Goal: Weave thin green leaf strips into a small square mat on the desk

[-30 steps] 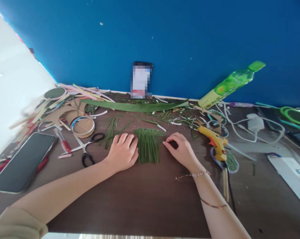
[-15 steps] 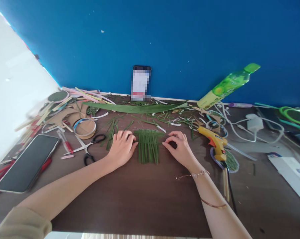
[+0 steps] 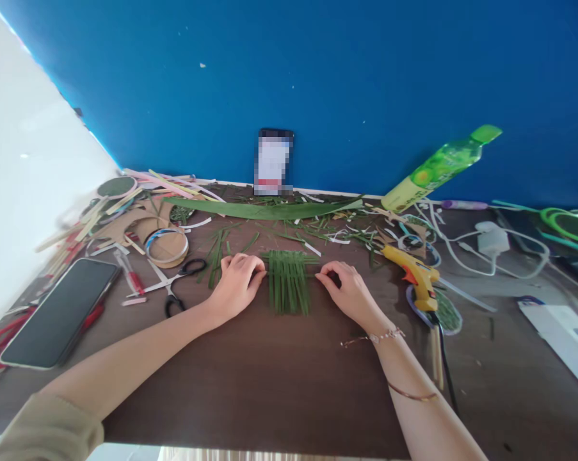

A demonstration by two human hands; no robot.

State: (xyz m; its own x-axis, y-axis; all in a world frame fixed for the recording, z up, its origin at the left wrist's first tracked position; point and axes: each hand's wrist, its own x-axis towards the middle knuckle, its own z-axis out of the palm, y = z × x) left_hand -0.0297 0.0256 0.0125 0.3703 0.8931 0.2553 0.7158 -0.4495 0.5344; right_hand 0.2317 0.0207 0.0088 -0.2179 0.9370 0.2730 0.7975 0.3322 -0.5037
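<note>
A small woven mat of green leaf strips (image 3: 289, 282) lies flat on the dark table, its long strips hanging toward me. My left hand (image 3: 237, 285) is at its left edge, thumb and fingers pinched on the end of a thin cross strip. At the right edge, my right hand (image 3: 347, 291) pinches the other end of that strip, thumb against fingertips. The strip's middle runs among the lengthwise strips and hardly shows. Loose leaf strips (image 3: 215, 259) lie just beyond my left hand.
Left stand scissors (image 3: 171, 282), a cardboard ring (image 3: 166, 248) and a phone (image 3: 61, 314). On the right are a yellow glue gun (image 3: 416, 275), a leaning green bottle (image 3: 437, 169) and a white charger (image 3: 493, 240). Behind, a long leaf (image 3: 264, 210) lies before a propped phone (image 3: 273, 163).
My right hand's thumb and fingers have closed together at the mat's right side. My left fingers have closed into a pinch at its left edge. The view has shifted slightly.
</note>
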